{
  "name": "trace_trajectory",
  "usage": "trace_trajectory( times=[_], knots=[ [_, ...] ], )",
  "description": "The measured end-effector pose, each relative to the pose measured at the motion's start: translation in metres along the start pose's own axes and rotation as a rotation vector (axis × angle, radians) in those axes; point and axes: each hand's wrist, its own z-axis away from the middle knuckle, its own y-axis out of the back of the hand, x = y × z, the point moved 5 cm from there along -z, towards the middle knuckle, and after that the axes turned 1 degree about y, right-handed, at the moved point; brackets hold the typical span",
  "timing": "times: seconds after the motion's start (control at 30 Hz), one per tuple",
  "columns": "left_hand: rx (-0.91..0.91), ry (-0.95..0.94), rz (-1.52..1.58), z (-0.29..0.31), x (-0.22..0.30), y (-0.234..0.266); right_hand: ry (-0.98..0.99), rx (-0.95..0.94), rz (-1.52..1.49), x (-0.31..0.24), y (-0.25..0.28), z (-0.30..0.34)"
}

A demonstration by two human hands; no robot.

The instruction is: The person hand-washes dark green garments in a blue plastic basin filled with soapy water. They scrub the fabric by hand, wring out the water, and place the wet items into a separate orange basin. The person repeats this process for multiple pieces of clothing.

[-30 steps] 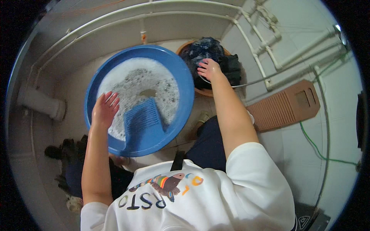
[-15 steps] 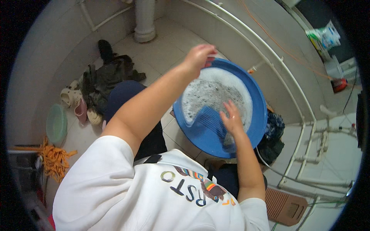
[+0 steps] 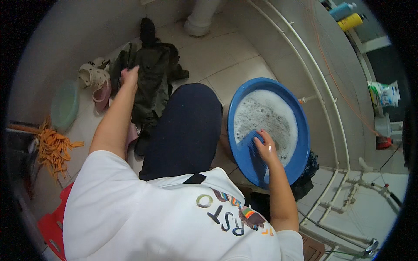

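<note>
Left hand (image 3: 129, 79) was at the dark clothes (image 3: 152, 82) lying on the floor (image 3: 230, 56), its grip on them impossible to tell. Right hand (image 3: 267, 150), fingers loosely parted, was over the washboard (image 3: 248, 141) in the blue basin (image 3: 266, 83) of suds (image 3: 278, 113). Pale clogs (image 3: 87, 76) lay just left of the clothes.

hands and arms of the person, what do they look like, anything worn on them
The left hand and right hand are bare, without gloves; no watch or bracelet shows. Loose, plain white sleeves end near the elbows.
</note>
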Motion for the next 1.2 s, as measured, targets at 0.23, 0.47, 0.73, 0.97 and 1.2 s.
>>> trace_trajectory(
  times=[0.23, 0.47, 0.73, 0.97, 1.2],
  knots=[
    [-0.064, 0.178, -0.280, -0.001, -0.116, 0.008, -0.063, 0.057, -0.141, 0.032, -0.008, -0.004],
    [-0.237, 0.357, -0.173, -0.012, -0.073, -0.004, -0.180, 0.009, -0.317, 0.021, -0.012, -0.016],
    [-0.470, -0.001, 0.920, 0.024, 0.125, 0.025, -0.142, 0.009, -0.377, -0.004, 0.001, -0.020],
    [-0.763, -0.648, 1.161, 0.094, 0.288, 0.052, -0.155, 0.057, -0.401, -0.029, 0.026, -0.016],
    [-0.002, -1.158, 0.650, 0.124, 0.346, 0.127, -0.103, 0.026, -0.418, -0.036, 0.024, -0.014]
  ],
)
